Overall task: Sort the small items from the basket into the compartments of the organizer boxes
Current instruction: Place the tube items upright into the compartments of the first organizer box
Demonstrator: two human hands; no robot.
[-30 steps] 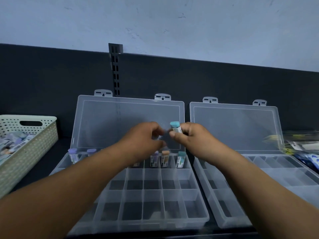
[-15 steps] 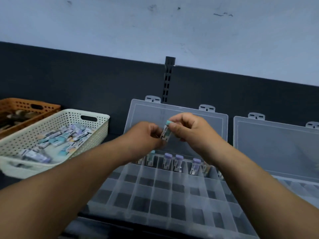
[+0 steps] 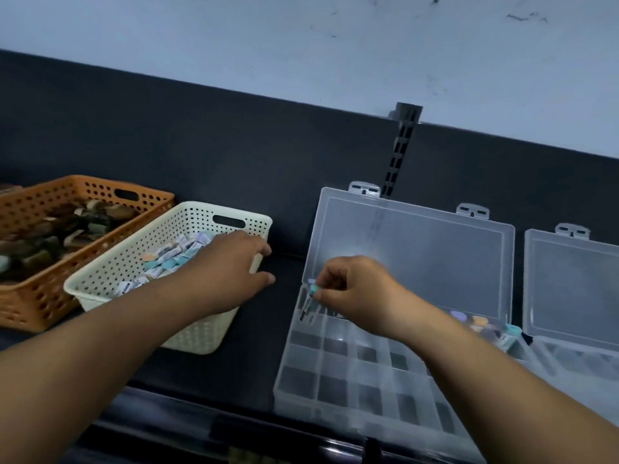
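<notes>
A white perforated basket (image 3: 140, 259) holds several small capped tubes (image 3: 174, 256). My left hand (image 3: 231, 272) hovers over its right end, fingers relaxed and holding nothing. To the right lies a clear organizer box (image 3: 338, 373) with its lid propped open. My right hand (image 3: 355, 293) pinches a teal-capped tube (image 3: 311, 298) and holds it upright over the back-left compartment. More capped tubes (image 3: 482, 324) stand along the back row, partly hidden by my right arm.
An orange basket (image 3: 43, 209) with dark items sits at the far left. A second clear organizer box (image 3: 572, 283), lid open, stands at the right edge. A dark back panel with a slotted rail (image 3: 400, 155) rises behind everything. The shelf's front edge runs below.
My hands have parted: the left moved to the white basket, the right lowered the teal-capped tube toward the box's back-left compartment. The view swung left.
</notes>
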